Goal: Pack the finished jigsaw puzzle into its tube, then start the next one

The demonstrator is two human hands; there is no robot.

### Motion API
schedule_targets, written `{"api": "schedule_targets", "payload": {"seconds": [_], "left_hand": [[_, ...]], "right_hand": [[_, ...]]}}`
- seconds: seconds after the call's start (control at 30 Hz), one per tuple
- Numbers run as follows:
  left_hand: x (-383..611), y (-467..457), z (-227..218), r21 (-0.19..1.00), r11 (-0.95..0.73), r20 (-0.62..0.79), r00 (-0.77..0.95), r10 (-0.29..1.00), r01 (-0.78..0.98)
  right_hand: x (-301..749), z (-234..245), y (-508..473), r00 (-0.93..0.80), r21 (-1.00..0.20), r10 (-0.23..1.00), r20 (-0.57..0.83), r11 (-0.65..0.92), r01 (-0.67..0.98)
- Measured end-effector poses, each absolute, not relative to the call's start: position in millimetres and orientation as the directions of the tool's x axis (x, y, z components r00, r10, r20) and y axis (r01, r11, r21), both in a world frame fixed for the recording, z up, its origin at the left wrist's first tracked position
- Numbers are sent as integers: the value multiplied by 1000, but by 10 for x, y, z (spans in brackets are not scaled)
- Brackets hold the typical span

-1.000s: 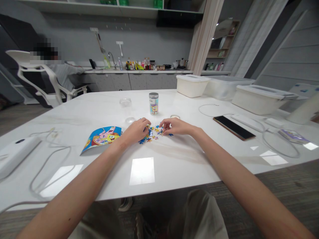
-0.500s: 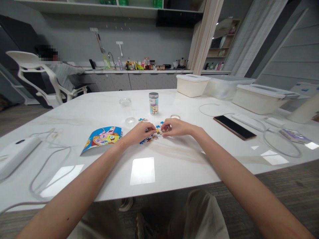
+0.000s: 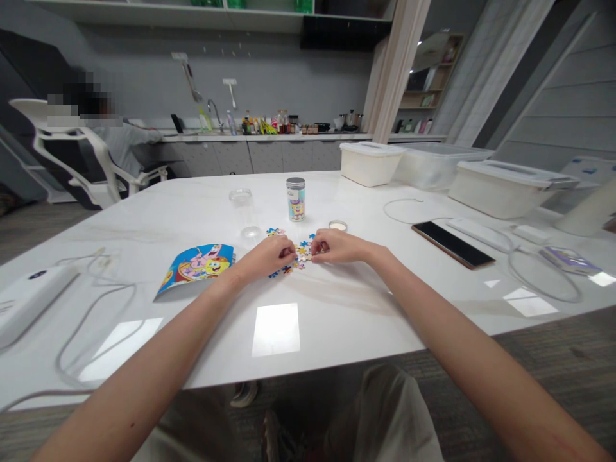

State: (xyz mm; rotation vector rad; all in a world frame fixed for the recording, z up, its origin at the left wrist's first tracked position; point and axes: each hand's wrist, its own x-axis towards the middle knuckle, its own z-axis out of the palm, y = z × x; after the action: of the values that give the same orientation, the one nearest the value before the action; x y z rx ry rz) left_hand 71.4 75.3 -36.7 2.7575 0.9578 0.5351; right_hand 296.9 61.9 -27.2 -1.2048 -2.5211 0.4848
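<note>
Small colourful jigsaw puzzle pieces [image 3: 303,255] lie in a loose heap on the white table. At the heap's left side my left hand [image 3: 272,253] is closed in a pinch on a puzzle piece, mostly hidden by the fingers. From the right, my right hand [image 3: 337,246] pinches a puzzle piece at the heap's edge. The hands are apart, with pieces between them. Behind the heap stands a cartoon-printed can [image 3: 296,200] with a silver lid. A curved picture sheet [image 3: 199,264] with cartoon figures lies beside my left forearm.
A clear jar [image 3: 244,215] stands behind my left hand, and a round lid [image 3: 337,225] lies behind my right. A phone [image 3: 452,244], cables and a purple packet [image 3: 570,261] are at right. Storage boxes [image 3: 370,164] line the back right. A person sits at far left.
My fingertips have drawn slightly apart, showing more of the puzzle pieces between them. The can, jar and picture sheet stay in place.
</note>
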Motion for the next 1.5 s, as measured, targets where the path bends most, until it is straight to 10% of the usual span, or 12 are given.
{"api": "schedule_targets", "payload": {"seconds": [0.5, 0.83, 1.5], "left_hand": [[720, 735, -351, 204, -867, 389, 775, 498, 455], [649, 746, -258, -69, -832, 306, 806, 508, 550], [650, 732, -274, -57, -839, 290, 813, 504, 541]], "right_hand": [[2868, -206, 577, -563, -612, 798, 217, 560, 558], [3161, -92, 624, -565, -389, 818, 111, 559, 732], [3164, -132, 618, -593, -478, 804, -37, 507, 717]]}}
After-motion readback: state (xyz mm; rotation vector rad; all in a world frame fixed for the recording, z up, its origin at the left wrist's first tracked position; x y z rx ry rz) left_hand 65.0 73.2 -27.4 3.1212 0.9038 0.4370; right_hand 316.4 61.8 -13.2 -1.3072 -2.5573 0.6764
